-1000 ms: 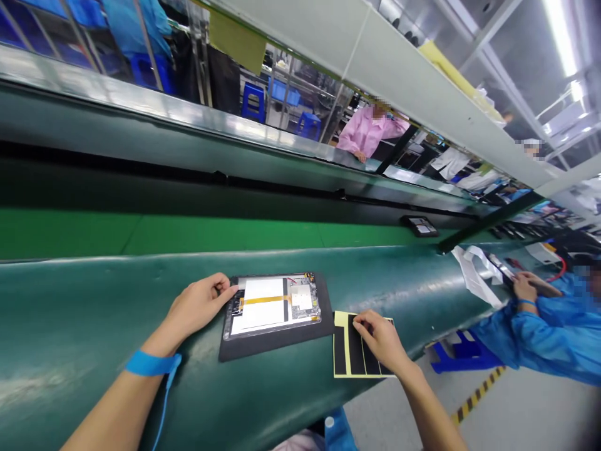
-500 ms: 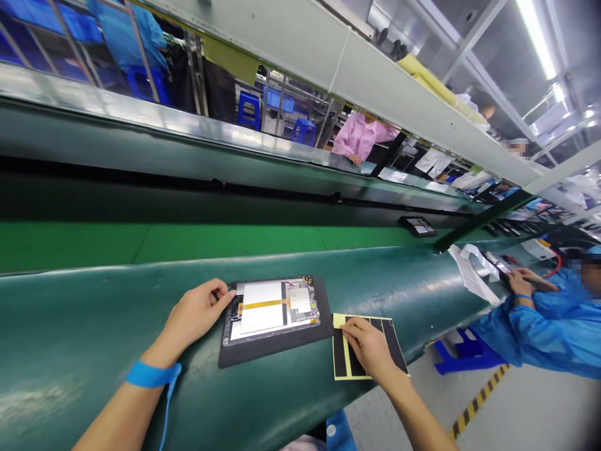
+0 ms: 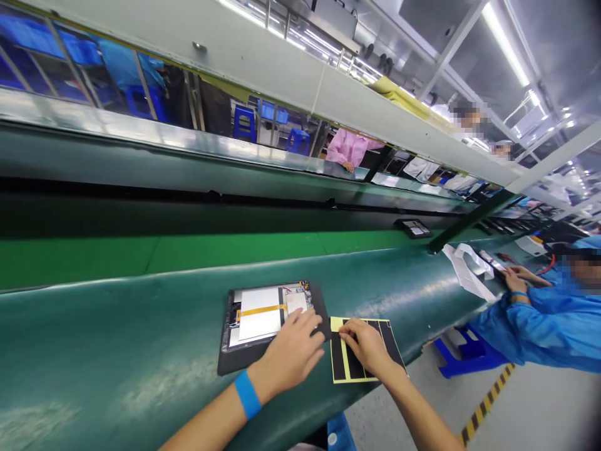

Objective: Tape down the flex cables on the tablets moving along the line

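Observation:
An opened tablet [image 3: 260, 316] with white battery, orange ribbon and circuit board lies on a black mat [image 3: 230, 363] on the green bench. Over its lower right part hovers my left hand [image 3: 295, 351], fingers spread and holding nothing. To the right lies a yellow backing sheet [image 3: 346, 369] with black adhesive pieces. My right hand [image 3: 366, 344] rests on that sheet, thumb and forefinger pinched together at its upper left part; what is between the fingertips is too small to tell.
A green strip [image 3: 235, 250] runs behind the bench, with another device [image 3: 416, 228] on its far right. A dark post [image 3: 469, 222] slants up nearby. At the right a person in blue [image 3: 554, 319] works beside white strips [image 3: 464, 275].
My left hand has left the tablet's left edge and moved right, over its lower right part, fingers now spread. My right hand stays at the sheet. The view has shifted slightly.

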{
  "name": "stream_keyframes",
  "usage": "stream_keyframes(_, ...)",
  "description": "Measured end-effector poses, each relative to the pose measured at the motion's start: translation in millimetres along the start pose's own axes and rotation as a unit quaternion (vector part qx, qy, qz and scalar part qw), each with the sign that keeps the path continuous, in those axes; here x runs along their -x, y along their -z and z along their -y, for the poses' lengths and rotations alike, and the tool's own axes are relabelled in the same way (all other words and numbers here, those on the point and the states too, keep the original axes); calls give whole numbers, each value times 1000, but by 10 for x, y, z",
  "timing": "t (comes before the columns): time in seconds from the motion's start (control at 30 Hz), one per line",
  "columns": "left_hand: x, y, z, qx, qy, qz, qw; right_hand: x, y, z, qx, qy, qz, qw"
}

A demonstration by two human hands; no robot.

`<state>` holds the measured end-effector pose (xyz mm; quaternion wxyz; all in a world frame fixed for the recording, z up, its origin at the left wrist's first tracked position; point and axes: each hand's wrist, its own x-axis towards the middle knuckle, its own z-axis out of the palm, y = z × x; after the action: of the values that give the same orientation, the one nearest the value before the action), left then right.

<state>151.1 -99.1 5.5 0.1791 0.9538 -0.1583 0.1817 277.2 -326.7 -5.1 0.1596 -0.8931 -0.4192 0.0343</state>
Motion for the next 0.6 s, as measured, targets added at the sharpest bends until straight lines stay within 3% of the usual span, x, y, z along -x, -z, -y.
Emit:
stream_keyframes(0.23, -264, -302, -86, -38, -68, 63, 995, -15, -78, -25, 9, 0, -13, 1000)
stream_keyframes(0.6, -277, -416, -103, -53, -70, 68, 994, 172, -213, -64, 21, 61, -100, 993)
